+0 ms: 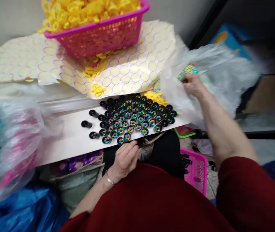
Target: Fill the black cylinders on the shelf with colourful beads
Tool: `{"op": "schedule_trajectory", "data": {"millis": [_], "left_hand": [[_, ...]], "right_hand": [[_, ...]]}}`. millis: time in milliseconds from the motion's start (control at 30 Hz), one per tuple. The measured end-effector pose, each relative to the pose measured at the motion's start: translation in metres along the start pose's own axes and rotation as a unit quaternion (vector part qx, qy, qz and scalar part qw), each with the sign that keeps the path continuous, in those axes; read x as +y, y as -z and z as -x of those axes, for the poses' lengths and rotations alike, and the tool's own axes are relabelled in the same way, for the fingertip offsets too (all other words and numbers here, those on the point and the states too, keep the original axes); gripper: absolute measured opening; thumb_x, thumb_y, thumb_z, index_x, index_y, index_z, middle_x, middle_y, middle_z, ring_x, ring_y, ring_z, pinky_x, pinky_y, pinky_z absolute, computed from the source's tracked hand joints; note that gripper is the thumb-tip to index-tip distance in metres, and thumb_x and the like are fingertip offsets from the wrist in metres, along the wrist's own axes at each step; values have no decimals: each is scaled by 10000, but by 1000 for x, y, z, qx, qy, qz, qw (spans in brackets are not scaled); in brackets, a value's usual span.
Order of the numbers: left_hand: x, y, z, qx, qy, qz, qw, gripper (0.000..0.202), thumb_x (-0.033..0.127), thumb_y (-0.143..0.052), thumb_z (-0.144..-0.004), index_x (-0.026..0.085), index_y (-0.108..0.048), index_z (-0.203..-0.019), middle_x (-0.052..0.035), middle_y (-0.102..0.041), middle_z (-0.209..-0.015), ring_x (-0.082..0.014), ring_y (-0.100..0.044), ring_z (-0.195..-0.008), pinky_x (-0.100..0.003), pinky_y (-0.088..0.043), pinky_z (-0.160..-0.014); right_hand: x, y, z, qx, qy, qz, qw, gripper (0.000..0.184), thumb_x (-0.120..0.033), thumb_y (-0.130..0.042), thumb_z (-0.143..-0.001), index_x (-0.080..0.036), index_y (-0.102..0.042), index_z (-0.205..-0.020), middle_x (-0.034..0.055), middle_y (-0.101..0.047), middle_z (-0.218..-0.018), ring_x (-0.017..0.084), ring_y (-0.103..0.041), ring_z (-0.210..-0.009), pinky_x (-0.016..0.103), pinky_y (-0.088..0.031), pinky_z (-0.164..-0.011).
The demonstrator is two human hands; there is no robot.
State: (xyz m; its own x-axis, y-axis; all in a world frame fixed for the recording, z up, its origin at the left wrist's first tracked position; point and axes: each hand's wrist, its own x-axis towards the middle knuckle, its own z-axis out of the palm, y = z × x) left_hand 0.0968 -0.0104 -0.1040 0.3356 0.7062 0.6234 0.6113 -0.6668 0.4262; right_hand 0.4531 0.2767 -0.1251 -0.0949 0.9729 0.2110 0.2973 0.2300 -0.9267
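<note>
Many small black cups (133, 121) stand packed together on the white tabletop (65, 141), most with bits of coloured beads inside. At the table's front edge my left hand (126, 158) is closed, just below the nearest cups; what its fingers hold, if anything, is hidden. My right hand (193, 84) reaches into a clear plastic bag (224, 64) at the right. Its curled fingers touch a heap of tiny multicoloured beads (188, 71), and I cannot make out what is between them. A few black cups (86, 124) stand apart at the left.
A pink basket (99, 37) of yellow plastic pieces (91, 13) stands at the back on sheets printed with circles (147, 69). Loose yellow rings (98, 90) lie in front. Bagged pink things (19, 145) are at left; another pink basket (200, 170) is below the table.
</note>
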Motion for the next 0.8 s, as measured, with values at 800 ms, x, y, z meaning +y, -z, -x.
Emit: {"op": "schedule_trajectory", "data": {"millis": [800], "left_hand": [[-95, 63, 10, 147, 385, -101, 905, 171, 315, -694, -731, 201, -679, -858, -61, -694, -884, -224, -579, -882, -342, -489, -737]], "right_hand": [[-163, -233, 103, -214, 23, -131, 968, 128, -271, -749, -710, -188, -687, -784, -10, -675, -760, 135, -578, -706, 285, -472, -689]]}}
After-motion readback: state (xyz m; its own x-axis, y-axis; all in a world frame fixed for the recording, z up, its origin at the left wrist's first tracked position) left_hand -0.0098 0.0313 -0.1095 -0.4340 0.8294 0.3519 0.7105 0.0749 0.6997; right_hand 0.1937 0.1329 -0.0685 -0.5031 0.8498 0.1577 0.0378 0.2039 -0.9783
